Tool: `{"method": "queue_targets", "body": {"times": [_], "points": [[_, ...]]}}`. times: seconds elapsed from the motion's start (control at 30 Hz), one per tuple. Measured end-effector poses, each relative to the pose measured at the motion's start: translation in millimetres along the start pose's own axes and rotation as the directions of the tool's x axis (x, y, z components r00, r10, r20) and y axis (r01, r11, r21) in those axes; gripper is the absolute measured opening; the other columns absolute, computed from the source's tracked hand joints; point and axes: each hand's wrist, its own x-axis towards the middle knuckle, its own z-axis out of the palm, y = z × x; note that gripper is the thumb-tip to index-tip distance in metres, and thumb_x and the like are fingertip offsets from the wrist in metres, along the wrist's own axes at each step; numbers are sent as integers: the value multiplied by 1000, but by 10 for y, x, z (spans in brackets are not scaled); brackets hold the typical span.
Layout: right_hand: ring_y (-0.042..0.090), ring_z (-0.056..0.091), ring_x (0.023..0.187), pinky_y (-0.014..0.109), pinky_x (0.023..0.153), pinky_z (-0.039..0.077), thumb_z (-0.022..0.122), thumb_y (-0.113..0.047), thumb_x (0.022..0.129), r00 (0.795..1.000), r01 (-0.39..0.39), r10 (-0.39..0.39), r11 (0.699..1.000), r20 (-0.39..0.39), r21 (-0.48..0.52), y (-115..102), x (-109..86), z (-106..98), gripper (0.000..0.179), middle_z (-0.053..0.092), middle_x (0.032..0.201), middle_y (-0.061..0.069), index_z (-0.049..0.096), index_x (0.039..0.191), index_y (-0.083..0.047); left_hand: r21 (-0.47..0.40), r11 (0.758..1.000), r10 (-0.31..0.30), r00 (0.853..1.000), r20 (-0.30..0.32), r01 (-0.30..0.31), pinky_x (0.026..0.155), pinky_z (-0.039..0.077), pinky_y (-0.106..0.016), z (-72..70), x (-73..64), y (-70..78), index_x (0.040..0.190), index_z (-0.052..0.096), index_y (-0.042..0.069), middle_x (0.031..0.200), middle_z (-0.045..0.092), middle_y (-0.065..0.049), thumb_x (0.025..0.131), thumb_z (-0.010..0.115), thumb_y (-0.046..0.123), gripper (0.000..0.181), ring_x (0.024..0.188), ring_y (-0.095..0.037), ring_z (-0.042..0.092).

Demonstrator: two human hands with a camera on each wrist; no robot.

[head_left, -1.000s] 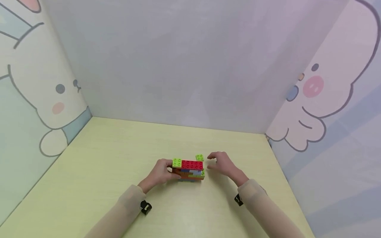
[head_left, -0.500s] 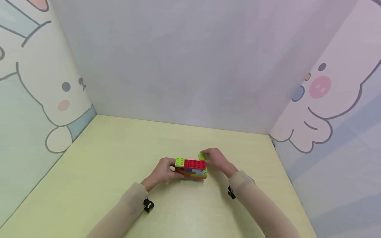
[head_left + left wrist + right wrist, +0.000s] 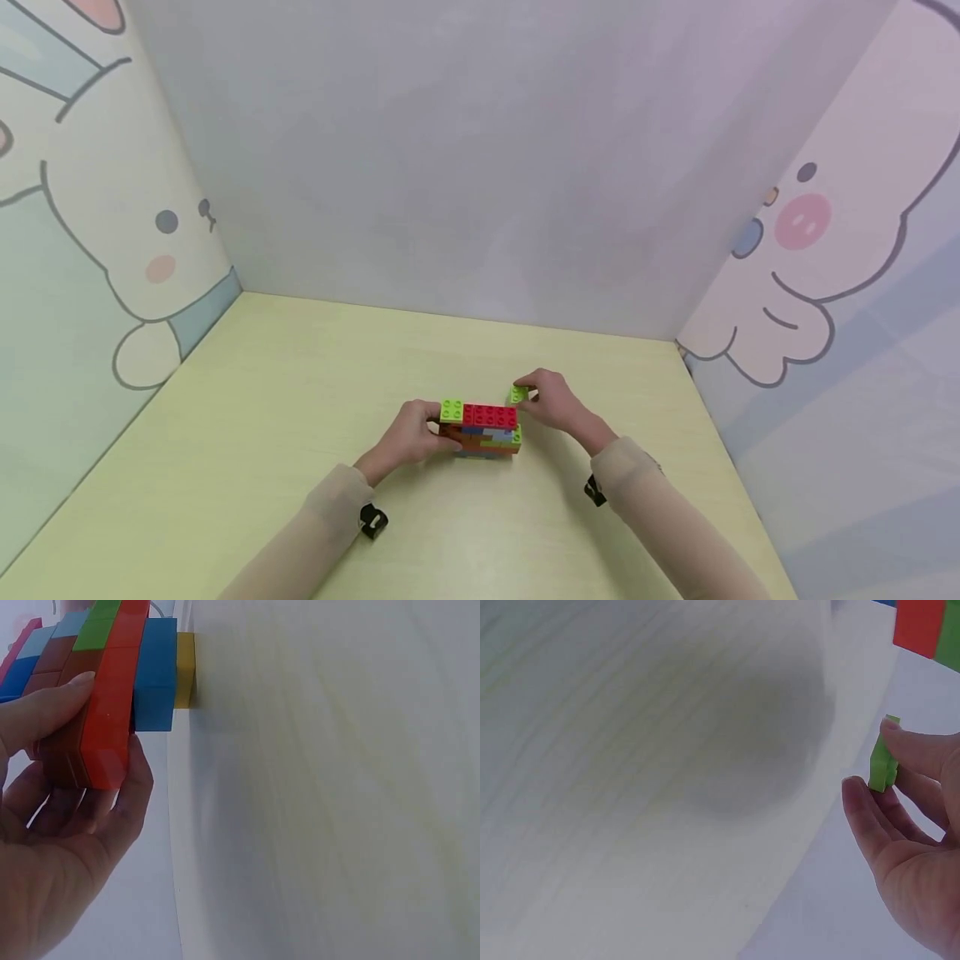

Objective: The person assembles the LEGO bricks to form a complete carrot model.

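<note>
My left hand (image 3: 411, 435) grips the left end of a block structure (image 3: 489, 438) built from interlocking toy bricks. Along its top run a lime-green brick (image 3: 452, 411) and red bricks (image 3: 491, 416); brown, blue, green and orange-red layers show below. In the left wrist view, the thumb lies on a brown brick (image 3: 69, 724) and the fingers curl beneath the red one (image 3: 112, 720). Just past the structure's right end, my right hand (image 3: 553, 400) pinches a small lime-green brick (image 3: 884, 757) between thumb and fingertips.
A pale yellow table (image 3: 337, 358) carries the structure. Grey curtain-like fabric (image 3: 450, 167) rises behind it, with printed cartoon animals on the side panels. Black wrist straps (image 3: 372, 521) hang from both cuffs.
My right hand has moved in from the right and taken hold of the small lime-green brick, which is now tilted. My left hand keeps its grip on the block structure.
</note>
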Motion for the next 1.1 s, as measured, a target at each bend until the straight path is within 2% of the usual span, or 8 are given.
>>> {"method": "queue_targets", "body": {"times": [0.23,0.47,0.63,0.9,1.1], "points": [[21,63,93,28,72,53,77,-6,80,999,-29,32,992,-22,120,-183,-155,-252,33,64,107,8,69,112,-2,4,1000,1,1000,-8,-1,71,52,-28,8,-4,-9,97,72,10,94,69,2,72,85,15,29,88,-13,62],[18,62,92,27,73,52,74,-10,84,1000,21,-17,986,-26,163,-284,-280,-418,35,65,110,7,66,117,-2,11,1000,2,1000,-4,-2,72,52,-28,-9,0,7,97,72,10,94,69,2,72,85,15,29,88,-13,62],[16,62,93,26,74,51,72,-15,86,999,38,-39,981,2,190,-378,-376,-503,35,65,110,3,66,118,-5,17,1000,0,1000,4,0,74,52,-29,-16,5,16,99,72,11,95,70,3,72,85,15,30,89,-13,62],[16,61,93,30,76,52,71,-17,87,996,70,-80,967,32,244,-572,-496,-519,35,65,111,2,66,119,-3,21,1000,-1,1000,1,1,74,52,-31,-28,3,3,97,72,11,94,70,3,72,85,14,29,88,-13,62],[12,60,91,28,76,51,72,-15,87,993,89,-102,974,53,209,-636,-536,-458,35,64,113,0,66,119,-3,22,1000,0,1000,4,-1,74,52,-31,-15,-2,18,98,72,11,94,70,3,71,85,14,29,88,-13,62]]}}
